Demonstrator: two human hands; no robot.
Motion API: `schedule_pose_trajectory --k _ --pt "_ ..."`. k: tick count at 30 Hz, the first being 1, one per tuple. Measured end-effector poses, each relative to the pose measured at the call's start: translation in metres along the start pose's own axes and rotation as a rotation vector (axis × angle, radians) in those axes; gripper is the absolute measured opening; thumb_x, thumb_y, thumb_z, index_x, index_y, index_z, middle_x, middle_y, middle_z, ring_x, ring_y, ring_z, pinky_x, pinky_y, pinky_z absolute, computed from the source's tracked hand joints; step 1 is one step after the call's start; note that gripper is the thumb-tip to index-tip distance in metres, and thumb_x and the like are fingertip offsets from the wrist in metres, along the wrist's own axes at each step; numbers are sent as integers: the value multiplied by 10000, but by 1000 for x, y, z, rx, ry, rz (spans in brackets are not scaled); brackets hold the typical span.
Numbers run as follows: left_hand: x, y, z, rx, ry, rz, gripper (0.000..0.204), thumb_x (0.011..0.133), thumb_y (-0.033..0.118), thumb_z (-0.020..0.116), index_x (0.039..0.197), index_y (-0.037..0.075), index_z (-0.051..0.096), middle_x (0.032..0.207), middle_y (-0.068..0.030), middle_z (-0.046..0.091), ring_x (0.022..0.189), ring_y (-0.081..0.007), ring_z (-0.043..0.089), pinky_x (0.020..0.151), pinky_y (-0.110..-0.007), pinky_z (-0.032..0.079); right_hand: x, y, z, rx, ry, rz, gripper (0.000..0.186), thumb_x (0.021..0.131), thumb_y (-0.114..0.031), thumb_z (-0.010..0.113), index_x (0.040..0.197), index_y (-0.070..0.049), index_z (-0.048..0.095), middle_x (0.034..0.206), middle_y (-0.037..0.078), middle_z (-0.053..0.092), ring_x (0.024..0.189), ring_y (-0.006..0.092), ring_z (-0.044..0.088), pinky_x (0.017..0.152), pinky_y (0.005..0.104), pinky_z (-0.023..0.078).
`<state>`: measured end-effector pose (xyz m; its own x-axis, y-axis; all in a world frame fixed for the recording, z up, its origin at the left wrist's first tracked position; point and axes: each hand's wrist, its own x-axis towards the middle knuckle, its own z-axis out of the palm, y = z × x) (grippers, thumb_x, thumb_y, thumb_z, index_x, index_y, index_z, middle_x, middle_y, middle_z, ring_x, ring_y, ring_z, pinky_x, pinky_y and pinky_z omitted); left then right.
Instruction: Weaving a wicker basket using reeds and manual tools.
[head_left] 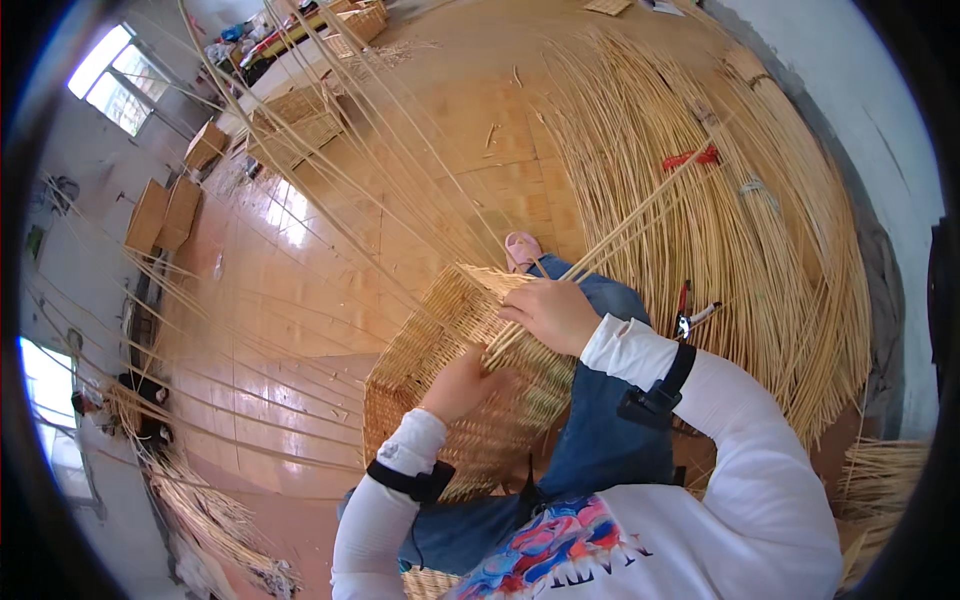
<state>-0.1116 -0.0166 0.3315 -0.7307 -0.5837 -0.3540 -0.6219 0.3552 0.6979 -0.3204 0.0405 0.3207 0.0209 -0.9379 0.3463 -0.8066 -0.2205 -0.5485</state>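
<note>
Printed in dark capital letters on the front of the white shirt, alongside a red, blue and pink design — only partly legible.

basket: rough woven wicker | rod pile: matt, woody | floor: smooth, glossy | trousers: matt denim

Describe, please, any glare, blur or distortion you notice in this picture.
In the head view, the upper-left window is overexposed and glare whitens a patch of floor; in the head view, the left hand looks motion-blurred around the fingers, the right hand clearer; in the head view, fisheye distortion bows the right-hand wall.
</note>
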Motion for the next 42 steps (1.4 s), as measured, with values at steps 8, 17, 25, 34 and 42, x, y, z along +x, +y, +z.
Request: schedule_pose_trajectory --k 8,17,25,34,42 --pt "-58 10 -55 -68 110 -109 348 868 311 696 880 -35 662 671 -86 634 619 -146 574 592 -322 462 54 -73 -31 -181 -66 -239 168 893 -217 553 819 -88 631 811 58 635 791 251 644 718 401 501" --pt "-149 99 -94 -226 189 236 284 903 260 683 910 -19 634 692 -15 597 648 -72 510 563 -293 417 25 -220 -160 -538 138 -470 94 794 -153 586 804 -60 596 754 77 603 755 279 633 653 366 527" --pt "-164 225 -77 394 84 477 325 892 291 677 997 0 575 727 -178 619 695 -288 629 639 -396 477 -91 -211 -231 -424 577 -295 233 835 -47 625 1061 9 628 809 124 641 749 300 616 656 396 477" --pt "-253 261 -96 433 72 284 308 915 221 616 1130 1 597 1021 -173 673 943 -259 659 818 -335 520 -130 -233 -208 -259 687 -398 282 814 -24 639 1094 12 635 801 124 634 701 284 612 623 383 468" --pt "-282 243 -141 -358 11 32 263 924 162 636 1110 -24 627 1023 -99 679 972 -167 644 864 -284 522 -93 -256 -198 -182 474 -556 340 768 -16 606 1107 -21 623 775 82 585 718 256 585 646 374 450"
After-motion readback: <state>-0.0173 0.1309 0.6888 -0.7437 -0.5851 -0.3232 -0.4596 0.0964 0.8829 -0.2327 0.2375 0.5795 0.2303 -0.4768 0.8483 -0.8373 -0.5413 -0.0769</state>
